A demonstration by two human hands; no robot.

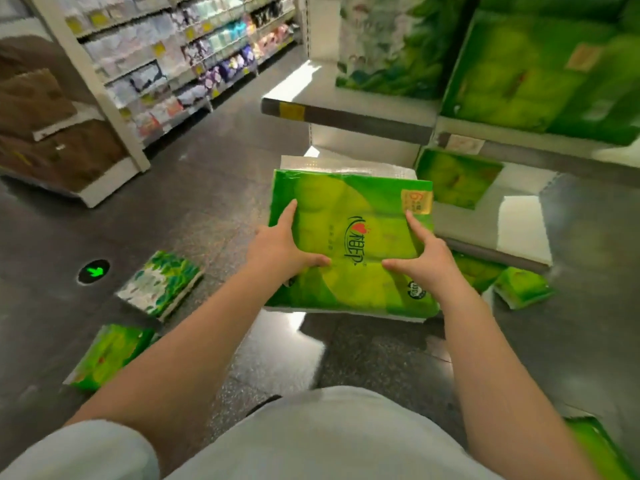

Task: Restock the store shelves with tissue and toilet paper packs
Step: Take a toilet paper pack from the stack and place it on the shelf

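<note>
Head view, green tissue pack (349, 237) between left hand (280, 249) and right hand (424, 258), both gripping it

A flat green tissue pack (349, 240) with red lettering and an orange corner label is held face-up above the floor before the white lower shelf (349, 109), where matching green packs (540, 74) stand.

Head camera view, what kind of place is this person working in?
Most likely a supermarket or shop aisle. Tiered shelves hold rows of packaged goods with yellow price tags on the edges, and both hands hold a green tissue pack in front of a low shelf of similar packs.
</note>
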